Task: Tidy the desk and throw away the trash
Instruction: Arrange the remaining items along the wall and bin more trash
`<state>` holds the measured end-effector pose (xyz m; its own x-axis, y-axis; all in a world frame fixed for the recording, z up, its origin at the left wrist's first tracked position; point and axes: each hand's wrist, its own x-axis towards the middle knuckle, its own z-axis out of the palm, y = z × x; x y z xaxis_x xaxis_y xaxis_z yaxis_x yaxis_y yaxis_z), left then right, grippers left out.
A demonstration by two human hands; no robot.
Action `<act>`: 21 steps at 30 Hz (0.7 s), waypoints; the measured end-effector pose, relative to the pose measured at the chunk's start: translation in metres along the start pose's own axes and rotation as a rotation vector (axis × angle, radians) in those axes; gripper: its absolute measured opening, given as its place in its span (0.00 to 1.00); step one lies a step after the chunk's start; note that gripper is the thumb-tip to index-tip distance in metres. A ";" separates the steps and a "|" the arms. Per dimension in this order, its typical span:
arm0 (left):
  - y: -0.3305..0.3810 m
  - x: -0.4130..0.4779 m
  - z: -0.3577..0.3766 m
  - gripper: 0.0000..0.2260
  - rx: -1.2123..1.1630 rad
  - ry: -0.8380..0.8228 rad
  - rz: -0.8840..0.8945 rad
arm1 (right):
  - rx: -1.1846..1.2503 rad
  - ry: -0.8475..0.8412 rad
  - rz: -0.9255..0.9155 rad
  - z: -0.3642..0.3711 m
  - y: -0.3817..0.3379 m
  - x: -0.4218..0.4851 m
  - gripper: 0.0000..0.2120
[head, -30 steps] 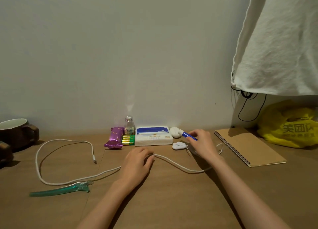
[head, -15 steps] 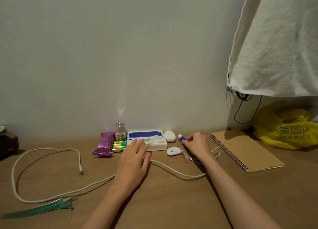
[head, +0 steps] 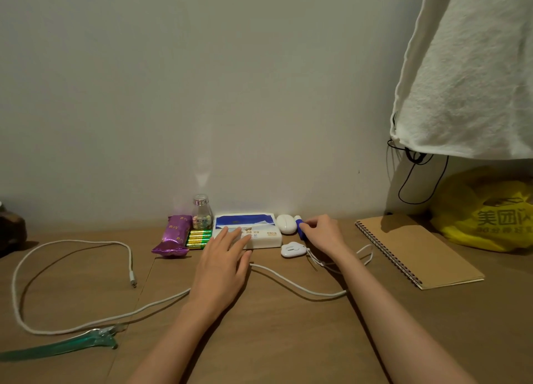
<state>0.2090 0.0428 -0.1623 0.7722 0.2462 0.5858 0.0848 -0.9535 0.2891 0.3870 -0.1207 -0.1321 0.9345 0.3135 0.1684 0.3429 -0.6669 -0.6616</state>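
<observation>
Right hand (head: 323, 233) pinches the little blue stick (head: 300, 228) between thumb and fingertips, setting it just beside the white oval case (head: 285, 224). I'd say that's to line it up with the row at the wall. Left hand (head: 222, 265) lies flat, fingers straight, tips on the tissue pack (head: 259, 229), likely steadying it. The white cable (head: 288, 282) runs under that hand, loose across the desk (head: 288, 340). Left of those fingertips are the batteries (head: 199, 237) and a purple snack wrapper (head: 174, 235), probably trash.
</observation>
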 end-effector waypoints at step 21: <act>0.003 -0.003 -0.014 0.19 -0.063 -0.131 -0.139 | -0.329 -0.189 -0.389 -0.020 -0.004 -0.039 0.17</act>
<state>0.1977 0.0413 -0.1526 0.8317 0.3464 0.4340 0.1600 -0.8979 0.4100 0.3513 -0.1439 -0.1214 0.7097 0.6752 0.2010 0.7001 -0.6441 -0.3082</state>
